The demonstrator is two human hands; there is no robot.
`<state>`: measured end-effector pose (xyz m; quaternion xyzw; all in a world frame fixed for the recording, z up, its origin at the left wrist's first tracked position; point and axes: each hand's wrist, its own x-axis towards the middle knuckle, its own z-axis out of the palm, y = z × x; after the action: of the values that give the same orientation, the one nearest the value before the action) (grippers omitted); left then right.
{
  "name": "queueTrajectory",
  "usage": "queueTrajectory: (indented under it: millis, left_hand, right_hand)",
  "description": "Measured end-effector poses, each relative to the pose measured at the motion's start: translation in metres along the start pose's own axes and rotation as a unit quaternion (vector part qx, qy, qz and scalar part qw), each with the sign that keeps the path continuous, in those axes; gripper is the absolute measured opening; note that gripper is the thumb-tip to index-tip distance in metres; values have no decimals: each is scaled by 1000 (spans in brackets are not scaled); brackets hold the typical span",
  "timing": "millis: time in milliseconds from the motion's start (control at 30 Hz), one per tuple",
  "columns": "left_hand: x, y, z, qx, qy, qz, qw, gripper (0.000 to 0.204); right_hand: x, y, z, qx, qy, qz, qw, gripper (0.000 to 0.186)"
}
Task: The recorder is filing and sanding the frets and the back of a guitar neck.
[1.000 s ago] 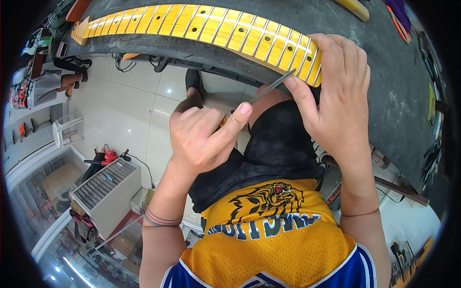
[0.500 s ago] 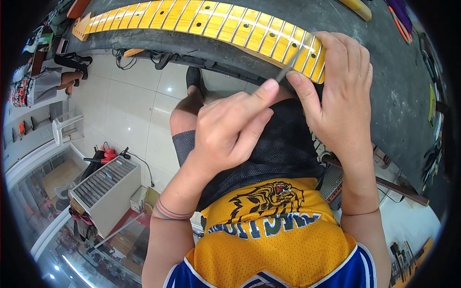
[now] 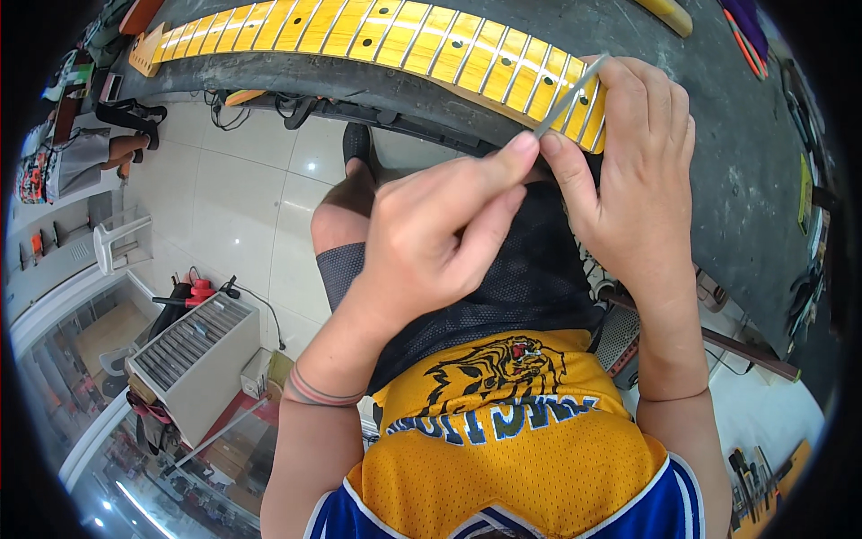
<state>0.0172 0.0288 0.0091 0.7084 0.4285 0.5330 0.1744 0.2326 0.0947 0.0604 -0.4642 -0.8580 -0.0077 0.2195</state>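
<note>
A yellow guitar neck (image 3: 310, 27) with metal frets and black dot inlays lies along the near edge of the workbench, its headstock at the far left. My left hand (image 3: 431, 229) is closed around a slim grey metal file (image 3: 571, 95), pinched between thumb and fingers. The file's blade lies slantwise over the last frets at the neck's right end. My right hand (image 3: 642, 171) grips that end, with its fingers on the far side and its thumb at the near edge, close to the file. The file's handle end is hidden inside my left hand.
The dark workbench (image 3: 718, 180) carries a yellow piece (image 3: 666, 14) at the back and orange stick-like tools (image 3: 745, 43) at the far right. Below left, a slatted box (image 3: 202, 350) stands near a glass case. Another person's legs (image 3: 126, 148) show at the far left.
My left hand has pushed the file forward and to the right, so its tip now reaches the fingers of my right hand. The right hand stays on the neck's end.
</note>
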Motion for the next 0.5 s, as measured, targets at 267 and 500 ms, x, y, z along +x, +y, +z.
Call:
queueTrajectory:
  millis: [267,500]
  left_hand:
    - [-10,22,-15,-469,81,-297,828,51]
    - [-30,16,-17,-445,117,-289,840,49]
  right_hand:
    - [9,-10,-2,26,-2,-14,1000,64]
    - [22,-27,14,62,17,-27,998,61]
